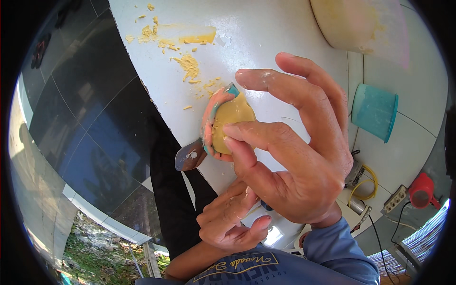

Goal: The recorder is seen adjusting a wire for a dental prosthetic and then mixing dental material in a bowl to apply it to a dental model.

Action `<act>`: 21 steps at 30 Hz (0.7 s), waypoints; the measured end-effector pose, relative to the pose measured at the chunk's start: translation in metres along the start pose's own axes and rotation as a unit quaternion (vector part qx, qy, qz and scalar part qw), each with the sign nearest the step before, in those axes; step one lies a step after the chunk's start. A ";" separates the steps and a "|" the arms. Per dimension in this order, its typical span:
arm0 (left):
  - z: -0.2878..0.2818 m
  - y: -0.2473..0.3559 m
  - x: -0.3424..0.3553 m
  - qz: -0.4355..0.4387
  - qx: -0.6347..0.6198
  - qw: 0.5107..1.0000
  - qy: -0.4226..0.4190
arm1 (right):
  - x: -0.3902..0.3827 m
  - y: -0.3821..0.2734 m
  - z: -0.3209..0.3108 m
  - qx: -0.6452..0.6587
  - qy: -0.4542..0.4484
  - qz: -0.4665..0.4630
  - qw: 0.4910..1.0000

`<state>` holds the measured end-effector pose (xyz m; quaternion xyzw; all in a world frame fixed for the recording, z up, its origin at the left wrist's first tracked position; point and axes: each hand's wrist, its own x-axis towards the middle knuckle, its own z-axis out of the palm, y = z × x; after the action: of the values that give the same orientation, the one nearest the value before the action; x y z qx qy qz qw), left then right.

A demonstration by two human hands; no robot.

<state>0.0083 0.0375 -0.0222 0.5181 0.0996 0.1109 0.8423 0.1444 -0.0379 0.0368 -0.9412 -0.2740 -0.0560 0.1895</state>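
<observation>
A rounded yellow piece (232,114) with a smooth, dough-like surface and a few dark specks lies over the table's edge region. Along its left side runs a curved pink and teal rim (209,116). My right hand (299,142) reaches over it, thumb and index finger pinched together at the yellow surface, the other fingers raised and bent. Whatever sits in the pinch is too small to make out. Nearer my body, my left hand (232,216) is curled below the right; what it holds, if anything, is hidden. A shiny metal blade-like piece (190,154) sticks out beside the rim.
Yellow crumbs (189,66) and a yellow smeared strip (197,35) lie on the white table (256,28). A large pale container (349,23) stands at the far right. On the tiled floor are a teal tub (375,111), a red mug (422,192), and a power strip (394,199) with cables.
</observation>
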 end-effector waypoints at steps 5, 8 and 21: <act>0.002 0.000 -0.001 0.004 0.007 1.000 0.008 | -0.001 0.001 0.000 0.012 0.001 -0.008 1.000; 0.001 0.000 -0.001 -0.004 -0.003 1.000 0.008 | 0.000 0.002 0.002 0.021 -0.001 -0.008 1.000; 0.002 -0.003 0.000 0.016 -0.015 1.000 0.010 | 0.001 0.002 0.001 0.012 -0.013 -0.012 1.000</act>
<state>0.0092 0.0345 -0.0242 0.5057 0.0982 0.1316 0.8469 0.1462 -0.0380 0.0354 -0.9362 -0.2883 -0.0424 0.1964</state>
